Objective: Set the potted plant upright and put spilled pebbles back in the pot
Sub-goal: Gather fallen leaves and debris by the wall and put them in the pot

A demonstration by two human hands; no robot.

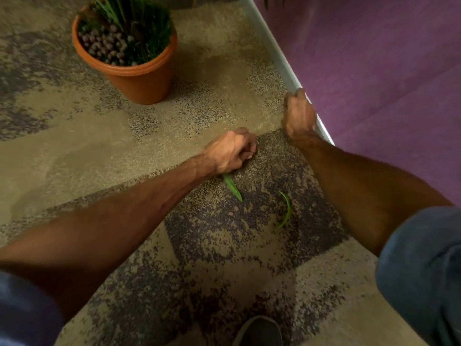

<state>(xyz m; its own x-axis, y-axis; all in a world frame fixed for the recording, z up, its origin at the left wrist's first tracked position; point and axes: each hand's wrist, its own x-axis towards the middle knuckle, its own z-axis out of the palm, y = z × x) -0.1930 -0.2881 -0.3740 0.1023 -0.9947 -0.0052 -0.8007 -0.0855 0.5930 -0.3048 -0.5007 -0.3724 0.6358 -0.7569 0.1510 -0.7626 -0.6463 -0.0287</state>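
Note:
The terracotta pot [139,81] stands upright on the carpet at the upper left, with green blades and purplish pebbles [107,43] inside. My left hand [230,152] is low on the carpet in the middle, fingers curled round small pale pebbles. A green leaf [232,187] sticks out from under its heel. My right hand [299,116] is by the baseboard, back turned to me and fingers curled down to the floor; what they hold is hidden. Two small pebbles [233,211] lie loose on the dark carpet patch.
A second curved green leaf [287,211] lies on the carpet to the right. A white baseboard [274,51] and a purple wall [374,71] close off the right side. My shoe [259,330] is at the bottom edge.

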